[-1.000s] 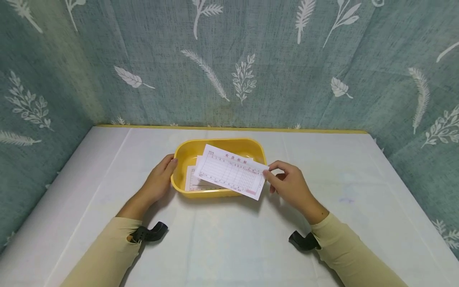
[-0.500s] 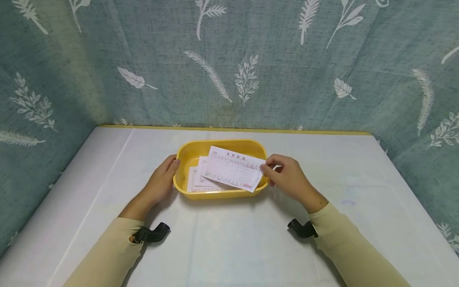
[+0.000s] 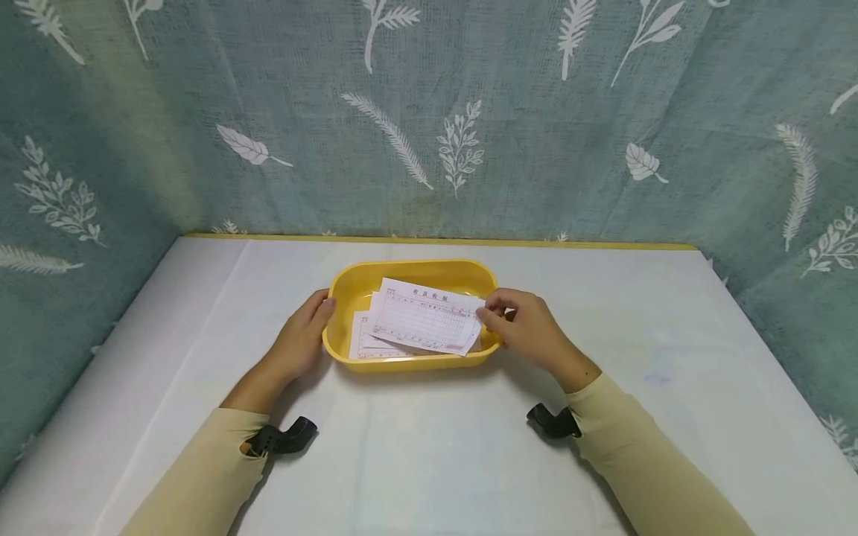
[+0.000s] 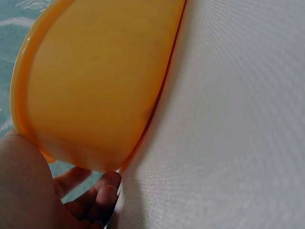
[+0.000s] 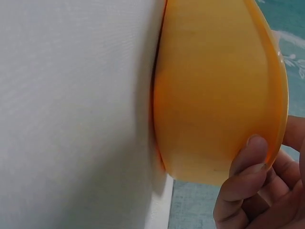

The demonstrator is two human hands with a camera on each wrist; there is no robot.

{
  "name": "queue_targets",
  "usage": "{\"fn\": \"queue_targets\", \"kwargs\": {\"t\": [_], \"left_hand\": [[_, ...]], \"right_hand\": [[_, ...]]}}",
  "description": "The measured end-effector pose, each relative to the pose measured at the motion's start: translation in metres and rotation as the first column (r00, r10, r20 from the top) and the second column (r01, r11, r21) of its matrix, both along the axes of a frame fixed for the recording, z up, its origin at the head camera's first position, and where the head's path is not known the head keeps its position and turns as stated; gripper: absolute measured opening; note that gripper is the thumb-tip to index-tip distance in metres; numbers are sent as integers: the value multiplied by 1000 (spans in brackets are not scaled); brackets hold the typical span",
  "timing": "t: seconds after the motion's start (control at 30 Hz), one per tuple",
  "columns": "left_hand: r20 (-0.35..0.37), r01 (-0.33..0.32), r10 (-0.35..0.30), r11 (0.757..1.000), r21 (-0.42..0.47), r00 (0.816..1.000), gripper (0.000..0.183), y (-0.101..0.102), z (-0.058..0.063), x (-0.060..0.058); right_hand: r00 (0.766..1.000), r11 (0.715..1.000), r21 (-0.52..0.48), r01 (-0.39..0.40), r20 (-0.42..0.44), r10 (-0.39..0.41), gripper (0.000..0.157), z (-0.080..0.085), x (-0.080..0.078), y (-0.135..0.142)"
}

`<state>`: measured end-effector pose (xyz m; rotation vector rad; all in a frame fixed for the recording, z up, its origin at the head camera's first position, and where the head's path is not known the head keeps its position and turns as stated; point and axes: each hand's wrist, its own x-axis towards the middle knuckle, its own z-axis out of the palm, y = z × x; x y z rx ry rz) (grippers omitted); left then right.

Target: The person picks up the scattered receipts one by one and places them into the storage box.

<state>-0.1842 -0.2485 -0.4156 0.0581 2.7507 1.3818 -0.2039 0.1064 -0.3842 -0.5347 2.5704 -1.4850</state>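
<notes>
A yellow plastic basin (image 3: 409,365) stands on the white table. My left hand (image 3: 299,339) grips its left end, thumb over the rim and the other fingers low along the outside wall, as the left wrist view shows. At the right end, my right hand (image 3: 529,327) pinches the right edge of a printed receipt slip (image 3: 425,316) between thumb and fingers. That slip lies slightly tilted over other receipt slips (image 3: 359,342) inside the basin and covers most of them. In the right wrist view, fingertips (image 5: 255,150) touch the basin's outer wall; the slip is hidden there.
A white cloth (image 3: 429,454) covers the table. Behind it rises a teal curtain (image 3: 302,193) with white leaf prints, along a yellow strip (image 3: 590,245) at the table's back edge. Black wrist mounts (image 3: 284,438) sit at both sleeves.
My right hand has moved left with the pinched receipt slip, which now lies lower and further inside the basin, less tilted. The left hand keeps its grip on the rim.
</notes>
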Motion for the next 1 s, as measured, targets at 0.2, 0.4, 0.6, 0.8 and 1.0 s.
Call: {"fn": "queue_targets", "kwargs": {"t": [0.2, 0.4, 0.6, 0.8, 1.0], "left_hand": [[6, -7, 7, 1000, 5, 1000, 56, -4, -1, 3], [12, -9, 8, 1000, 6, 1000, 56, -4, -3, 4], [-1, -2, 2, 1000, 14, 1000, 56, -3, -1, 6], [-10, 7, -7, 1000, 18, 1000, 56, -2, 1, 4], [-3, 5, -5, 1000, 15, 1000, 56, 1, 2, 3]], "right_hand": [[1000, 1000, -4, -6, 20, 6, 7, -1, 1, -4], [1000, 998, 60, -1, -29, 2, 6, -4, 3, -5], [999, 999, 45, -6, -34, 7, 7, -4, 2, -4], [999, 1000, 28, -12, -36, 13, 9, -4, -1, -2], [998, 999, 33, 7, -55, -5, 7, -5, -3, 0]]}}
